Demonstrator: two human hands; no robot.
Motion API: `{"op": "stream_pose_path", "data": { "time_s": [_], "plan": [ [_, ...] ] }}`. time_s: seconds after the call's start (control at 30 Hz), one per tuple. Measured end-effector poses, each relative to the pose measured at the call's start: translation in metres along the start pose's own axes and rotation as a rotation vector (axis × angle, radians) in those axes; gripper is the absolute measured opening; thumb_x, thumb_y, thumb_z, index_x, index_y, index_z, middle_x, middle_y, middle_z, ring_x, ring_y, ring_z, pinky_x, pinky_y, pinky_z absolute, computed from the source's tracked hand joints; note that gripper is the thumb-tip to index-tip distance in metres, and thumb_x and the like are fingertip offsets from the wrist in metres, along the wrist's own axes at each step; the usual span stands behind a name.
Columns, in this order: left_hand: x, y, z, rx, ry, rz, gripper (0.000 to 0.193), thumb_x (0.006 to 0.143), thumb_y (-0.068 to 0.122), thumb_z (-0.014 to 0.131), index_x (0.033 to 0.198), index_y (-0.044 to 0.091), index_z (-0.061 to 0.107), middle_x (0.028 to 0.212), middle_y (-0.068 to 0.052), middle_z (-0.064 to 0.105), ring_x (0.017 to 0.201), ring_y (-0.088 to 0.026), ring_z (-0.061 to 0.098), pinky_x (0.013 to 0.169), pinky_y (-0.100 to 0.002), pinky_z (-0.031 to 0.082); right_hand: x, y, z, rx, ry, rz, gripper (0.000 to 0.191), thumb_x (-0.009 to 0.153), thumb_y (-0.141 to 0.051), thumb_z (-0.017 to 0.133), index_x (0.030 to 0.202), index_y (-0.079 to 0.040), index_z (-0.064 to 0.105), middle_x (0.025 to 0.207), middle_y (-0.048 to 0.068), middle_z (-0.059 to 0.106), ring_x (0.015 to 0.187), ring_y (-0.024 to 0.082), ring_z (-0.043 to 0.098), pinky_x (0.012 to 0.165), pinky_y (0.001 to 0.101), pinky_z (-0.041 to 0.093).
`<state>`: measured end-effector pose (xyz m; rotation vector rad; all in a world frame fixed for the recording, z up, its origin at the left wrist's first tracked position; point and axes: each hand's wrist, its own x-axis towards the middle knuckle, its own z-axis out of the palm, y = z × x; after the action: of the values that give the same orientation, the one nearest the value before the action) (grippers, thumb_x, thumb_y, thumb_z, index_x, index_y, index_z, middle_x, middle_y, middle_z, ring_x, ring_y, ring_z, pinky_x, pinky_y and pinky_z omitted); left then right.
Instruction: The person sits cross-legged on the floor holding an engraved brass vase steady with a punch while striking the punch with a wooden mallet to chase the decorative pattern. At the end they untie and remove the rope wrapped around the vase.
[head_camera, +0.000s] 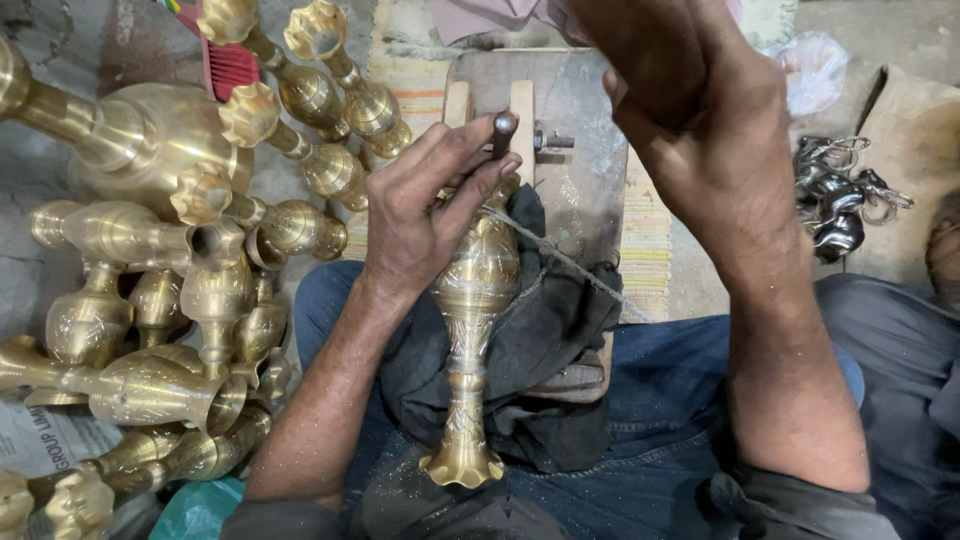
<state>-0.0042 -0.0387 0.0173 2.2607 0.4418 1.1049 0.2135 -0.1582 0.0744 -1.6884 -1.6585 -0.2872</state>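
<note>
Head view: my left hand rests on the upper body of the brass vase, its fingers grasping a short dark punch upright against the metal, judged to steady both. The vase lies on a dark cloth across my lap, long axis running away from me, flared foot toward me. My right hand is raised above the vase; whether its fingers grasp anything I cannot tell. More brass vases lie left of it.
</note>
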Motion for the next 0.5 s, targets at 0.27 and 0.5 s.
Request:
{"op": "stream_pose_path", "data": {
  "time_s": [0.27,0.5],
  "plan": [
    [-0.004,-0.013,0.004,0.006,-0.004,0.055,0.03,0.103,0.009,0.078,0.131,0.01,0.068,0.109,-0.006,0.075,0.097,-0.015,0.078,0.081,-0.025,0.069,-0.003,0.003,-0.002,0.028,-0.006,0.03,0.021,0.104,0.001,0.075,0.117,-0.004,0.059,0.096,0.013,0.066,0.086,0.025,0.068,0.079,0.0392,0.055],
    [-0.006,-0.017,0.006,-0.023,0.024,0.044,0.035,0.105,0.012,0.076,0.139,0.011,0.065,0.107,-0.004,0.074,0.1,-0.012,0.077,0.083,-0.024,0.07,-0.005,0.014,0.007,0.18,0.073,-0.045,0.027,0.109,0.002,0.077,0.127,0.005,0.057,0.101,0.014,0.071,0.094,0.023,0.074,0.082,0.0318,0.06]
  ]
}}
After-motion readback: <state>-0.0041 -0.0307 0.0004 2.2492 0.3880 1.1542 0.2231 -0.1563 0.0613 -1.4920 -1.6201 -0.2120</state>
